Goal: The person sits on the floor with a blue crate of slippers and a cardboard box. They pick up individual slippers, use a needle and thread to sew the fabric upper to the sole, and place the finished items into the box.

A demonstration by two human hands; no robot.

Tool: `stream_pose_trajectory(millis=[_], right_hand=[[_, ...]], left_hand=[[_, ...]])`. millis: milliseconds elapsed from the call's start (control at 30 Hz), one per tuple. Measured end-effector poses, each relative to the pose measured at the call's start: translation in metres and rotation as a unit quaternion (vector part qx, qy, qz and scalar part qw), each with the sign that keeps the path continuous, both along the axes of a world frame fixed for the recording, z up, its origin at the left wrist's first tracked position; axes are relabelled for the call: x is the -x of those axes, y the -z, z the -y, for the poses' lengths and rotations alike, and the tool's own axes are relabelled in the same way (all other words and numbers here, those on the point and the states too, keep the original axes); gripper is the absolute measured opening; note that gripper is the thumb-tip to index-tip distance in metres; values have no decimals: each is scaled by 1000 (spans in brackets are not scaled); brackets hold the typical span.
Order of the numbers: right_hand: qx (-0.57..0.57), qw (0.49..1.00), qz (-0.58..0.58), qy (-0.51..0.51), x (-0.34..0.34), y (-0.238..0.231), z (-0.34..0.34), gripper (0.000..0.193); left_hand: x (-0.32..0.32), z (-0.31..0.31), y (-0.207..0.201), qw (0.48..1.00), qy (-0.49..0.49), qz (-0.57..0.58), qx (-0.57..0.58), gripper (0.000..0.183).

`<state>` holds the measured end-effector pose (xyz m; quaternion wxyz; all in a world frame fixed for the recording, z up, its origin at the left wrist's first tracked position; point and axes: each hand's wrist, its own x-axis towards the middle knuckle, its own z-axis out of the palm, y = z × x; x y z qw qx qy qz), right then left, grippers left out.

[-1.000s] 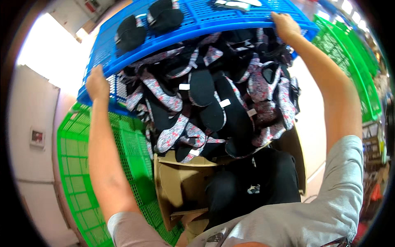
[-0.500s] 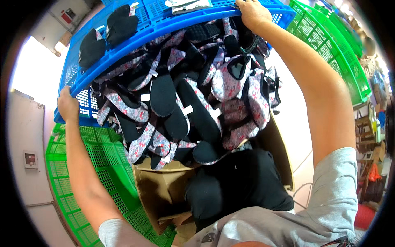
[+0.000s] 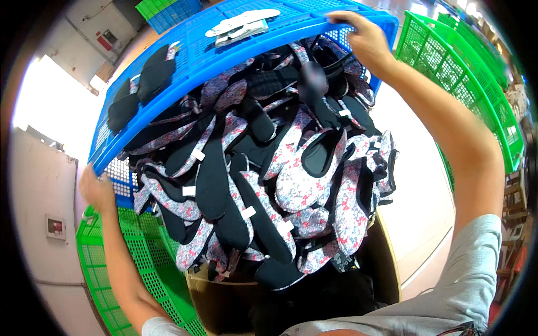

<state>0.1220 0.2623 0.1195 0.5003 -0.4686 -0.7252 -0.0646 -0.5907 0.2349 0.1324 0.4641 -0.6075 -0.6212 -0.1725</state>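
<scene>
My left hand [image 3: 96, 189] is closed on the left corner of a large blue plastic crate [image 3: 168, 95]. My right hand [image 3: 367, 45] grips the crate's rim at its upper right, the fingers curled over the edge. A heap of slippers [image 3: 314, 168] fills the space between my arms, white with a red and grey floral print and black soles, several with small white tags. They lie jumbled, some sole up, and hang over an open cardboard box [image 3: 386, 257] below. Dark black cloth [image 3: 314, 299] shows under the heap; whether it lies inside the box I cannot tell.
Two dark slippers [image 3: 154, 78] and a white packet [image 3: 244, 28] rest on the blue mesh above the rim. A green crate [image 3: 148, 269] stands at lower left, and more green crates [image 3: 454, 84] at upper right. A pale wall [image 3: 42, 190] is on the left.
The slippers have come lower and nearer to me, covering more of the cardboard box and black cloth. Both hands have kept hold of the crate while the view shifted slightly.
</scene>
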Motion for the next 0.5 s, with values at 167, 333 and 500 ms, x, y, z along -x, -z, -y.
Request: stream_pose_trajectory(millis=[167,333,500], right_hand=[[137,932,-256,218,-141,131,41,48],[184,903,-279,271,-207,225,24,60],[364,831,-353,230,-149,170,-21,46]], left_hand=[[83,16,109,907,-144,383,-101,77],[97,-26,177,747,15,663,-39,72],[148,-12,190,715,-8,698,37,59]])
